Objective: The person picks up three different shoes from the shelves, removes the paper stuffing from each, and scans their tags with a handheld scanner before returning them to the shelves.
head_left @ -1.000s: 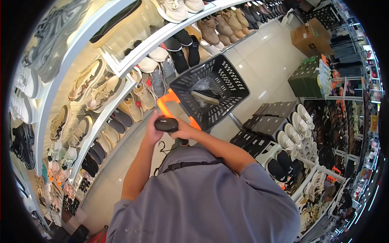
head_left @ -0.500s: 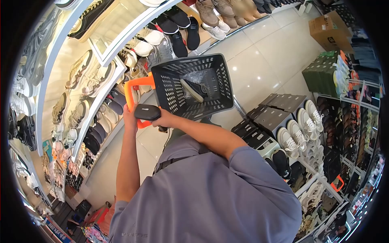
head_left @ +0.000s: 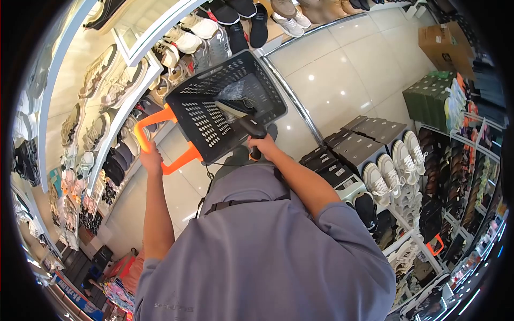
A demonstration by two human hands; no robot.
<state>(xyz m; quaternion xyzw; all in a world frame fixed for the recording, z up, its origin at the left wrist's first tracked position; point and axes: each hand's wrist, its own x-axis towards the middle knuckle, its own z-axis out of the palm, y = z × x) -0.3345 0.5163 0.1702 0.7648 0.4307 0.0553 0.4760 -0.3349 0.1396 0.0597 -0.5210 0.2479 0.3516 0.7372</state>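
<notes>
My left hand (head_left: 151,159) is closed around the orange handle (head_left: 143,130) of a black perforated shopping basket (head_left: 206,120). The basket is tilted, its open top facing me. Inside lie a dark shoe (head_left: 231,108) with a pale sole and some clear plastic wrap (head_left: 234,90). In my right hand (head_left: 262,145) is a black, pistol-shaped handheld barcode scanner (head_left: 251,127). Its head is over the basket's right side, towards the shoe, and partly covers the view into it. My fingers wrap around the scanner's grip.
Shelves of shoes (head_left: 96,128) curve along the left. Stacked grey shoe boxes (head_left: 367,147) and white sneakers (head_left: 376,179) stand on the right. Green boxes (head_left: 428,99) and a cardboard carton (head_left: 444,45) sit farther back on the tiled floor (head_left: 342,69). A metal rail (head_left: 294,101) runs beyond the basket.
The scanner has moved right, away from the handle to over the basket, in my right hand. The basket has shifted left and turned. My left hand has moved left with the handle.
</notes>
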